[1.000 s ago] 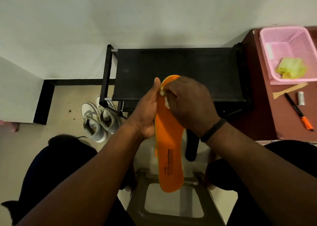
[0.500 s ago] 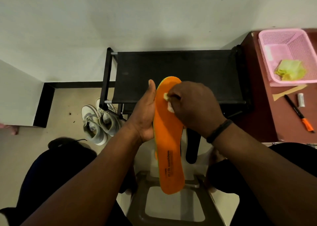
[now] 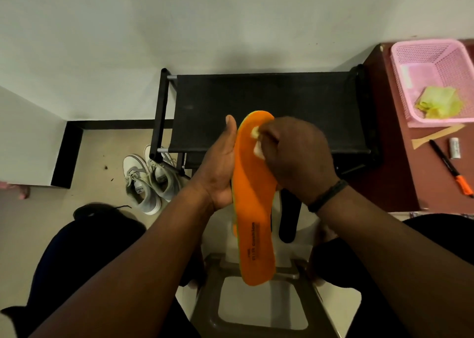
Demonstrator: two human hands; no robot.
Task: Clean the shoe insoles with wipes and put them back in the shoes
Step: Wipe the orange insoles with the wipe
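1. At far left on the floor I see grey sneakers (image 3: 147, 181) beside the black shoe rack (image 3: 256, 112).
2. My left hand (image 3: 220, 168) cradles the orange insole (image 3: 252, 196) from its left edge, thumb up along the edge.
3. My right hand (image 3: 295, 158) pinches a pale wipe (image 3: 256, 139) against the insole's toe end.
4. At right, a pink basket (image 3: 436, 53) holds a crumpled yellow-green wipe (image 3: 438, 101); a marker (image 3: 451, 167) lies nearby.

Two bare forearms without sleeves; a thin black band (image 3: 327, 195) circles the wrist just behind the right hand (image 3: 297, 155). Dark trousers (image 3: 77, 255) cover both legs — below the left hand (image 3: 218, 173).
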